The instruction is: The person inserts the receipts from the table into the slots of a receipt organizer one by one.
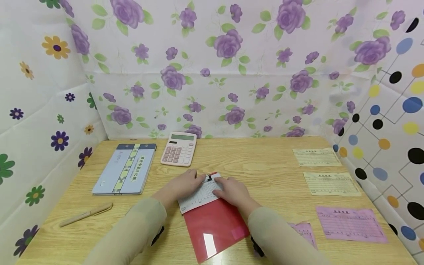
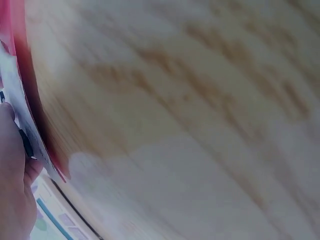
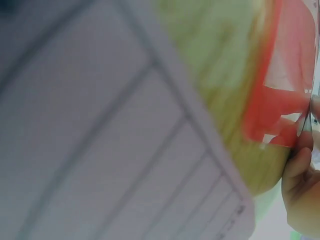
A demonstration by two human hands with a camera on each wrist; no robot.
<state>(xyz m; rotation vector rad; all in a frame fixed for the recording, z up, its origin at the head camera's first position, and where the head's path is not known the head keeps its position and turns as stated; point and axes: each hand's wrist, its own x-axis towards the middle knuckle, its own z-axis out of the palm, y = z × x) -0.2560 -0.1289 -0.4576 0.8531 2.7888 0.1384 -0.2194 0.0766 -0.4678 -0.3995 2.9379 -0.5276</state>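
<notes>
A red plastic folder lies tilted on the wooden table in the head view, with a white printed form across its upper part. A black clip sits at the top edge of the form. My left hand grips the form and folder at the upper left beside the clip; its thumb lies on the form in the left wrist view. From the right, my right hand pinches the same top edge. In the right wrist view its fingers meet at the folder's edge.
A pink and white calculator and a blue-grey banded pad stand behind to the left, a tan pen in front. Right lie two yellowish slips and two pink slips, one partly under my right sleeve.
</notes>
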